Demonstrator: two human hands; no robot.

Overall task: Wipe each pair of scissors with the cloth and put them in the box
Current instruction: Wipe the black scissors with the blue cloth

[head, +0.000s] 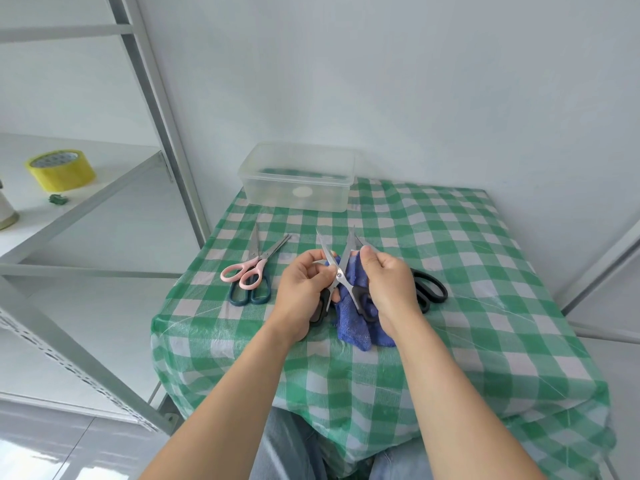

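Above the table's middle, my left hand [304, 289] grips black-handled scissors [341, 271] by one handle, their blades spread open and pointing up. My right hand [388, 285] holds the blue cloth [356, 327] and pinches it against one blade. Pink-handled scissors [249, 268] lie across dark-blue-handled scissors [251, 292] at the left. Another black pair of scissors [429, 289] lies right of my right hand, partly hidden. The clear plastic box [298, 199] stands open at the table's far edge, with dark-handled scissors lying inside it.
The table [467, 271] has a green-and-white checked cover. A metal shelf rack [79, 209] stands at the left with a roll of yellow tape [60, 169] on it. A white wall rises right behind the box.
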